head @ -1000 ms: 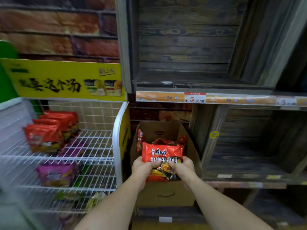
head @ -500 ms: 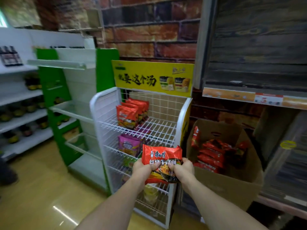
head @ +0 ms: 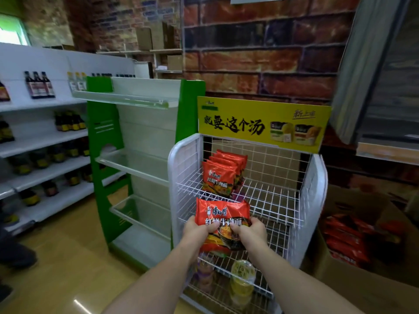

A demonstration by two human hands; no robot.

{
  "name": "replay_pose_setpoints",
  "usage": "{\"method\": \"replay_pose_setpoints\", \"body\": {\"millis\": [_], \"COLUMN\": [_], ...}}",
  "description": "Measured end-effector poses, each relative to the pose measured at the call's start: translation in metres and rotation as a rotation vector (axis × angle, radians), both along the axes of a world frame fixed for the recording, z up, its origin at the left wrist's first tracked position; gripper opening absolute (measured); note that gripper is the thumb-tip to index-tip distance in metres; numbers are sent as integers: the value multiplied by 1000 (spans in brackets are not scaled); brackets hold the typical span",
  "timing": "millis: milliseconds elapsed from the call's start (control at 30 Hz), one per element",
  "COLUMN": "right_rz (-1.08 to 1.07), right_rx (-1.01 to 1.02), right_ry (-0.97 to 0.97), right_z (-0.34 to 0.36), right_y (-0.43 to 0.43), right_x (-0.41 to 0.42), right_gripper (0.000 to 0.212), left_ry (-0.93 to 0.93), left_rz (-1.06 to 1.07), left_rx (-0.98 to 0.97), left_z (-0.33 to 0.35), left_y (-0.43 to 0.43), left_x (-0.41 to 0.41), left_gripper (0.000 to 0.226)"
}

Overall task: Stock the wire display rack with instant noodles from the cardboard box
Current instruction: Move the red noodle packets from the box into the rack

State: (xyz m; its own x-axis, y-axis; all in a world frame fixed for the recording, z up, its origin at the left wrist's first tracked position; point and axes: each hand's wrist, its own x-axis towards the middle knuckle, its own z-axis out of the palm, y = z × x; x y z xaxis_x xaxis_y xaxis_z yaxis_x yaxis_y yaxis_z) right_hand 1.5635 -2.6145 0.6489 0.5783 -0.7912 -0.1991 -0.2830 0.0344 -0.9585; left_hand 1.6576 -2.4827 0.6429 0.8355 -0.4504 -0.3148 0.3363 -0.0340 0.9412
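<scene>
A green display stand [head: 101, 159] with pale translucent shelves stands on a glossy yellow-tan floor [head: 68, 252]. Behind it and to its right runs a wall of red-brown brick pattern [head: 260, 55]. To its left, white store shelving [head: 45, 137] carries rows of dark bottles [head: 39, 85]. Above and far left of the stand a window [head: 11, 34] glows bright. Behind the stand, higher up, brown cartons [head: 156, 38] sit on a ledge. Far to its right is grey wooden plank shelving [head: 390, 82]. A streak of light [head: 79, 304] glints on the floor below the stand
</scene>
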Motion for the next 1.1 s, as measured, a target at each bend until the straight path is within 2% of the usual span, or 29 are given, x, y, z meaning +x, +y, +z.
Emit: {"method": "replay_pose_setpoints", "body": {"millis": [167,300,400,433,500,533,600,733,867,1000,1033,1100], "right_rz": [-79,-98,-86,-89,-114,-130,-152,-158,-169,-176,-180,-230], "right_rx": [-22,-57,-125,-164,-286,-365,-493,-488,-449,-443,-456,-541], "right_ry": [-4,-45,-61,-45,40,95,175,174,145,156,171,258], "right_z": [11,17,22,23,27,29,32,28,18,8,7,3], "right_y": [0,-18,-36,-42,-54,-60,-74,-92,-100,-103,-102,-97], "right_x": [45,86,121,133,152,161,178,204,216,227,229,231], "right_gripper": [33,41,38,40,53,57,52,32,16,24,31,61], "left_ry": [-2,30,-2,4,-25,-68,-223,-541,-755,-882,-922,-999], "left_rz": [-91,-67,-84,-86,-69,-64,-55,-10,-10,-177,-215,-274], "left_rx": [-54,-144,-146,-153,-140,-114,-8,237,397,480,498,537], "left_z": [4,16,29,34,38,38,39,39,33,19,15,7], "left_y": [-1,-22,-45,-53,-67,-75,-89,-113,-130,-133,-133,-133], "left_x": [49,92,125,135,156,167,184,209,231,250,255,261], "left_gripper": [54,49,57,52,30,27,41,47,66,99,99,96]}}
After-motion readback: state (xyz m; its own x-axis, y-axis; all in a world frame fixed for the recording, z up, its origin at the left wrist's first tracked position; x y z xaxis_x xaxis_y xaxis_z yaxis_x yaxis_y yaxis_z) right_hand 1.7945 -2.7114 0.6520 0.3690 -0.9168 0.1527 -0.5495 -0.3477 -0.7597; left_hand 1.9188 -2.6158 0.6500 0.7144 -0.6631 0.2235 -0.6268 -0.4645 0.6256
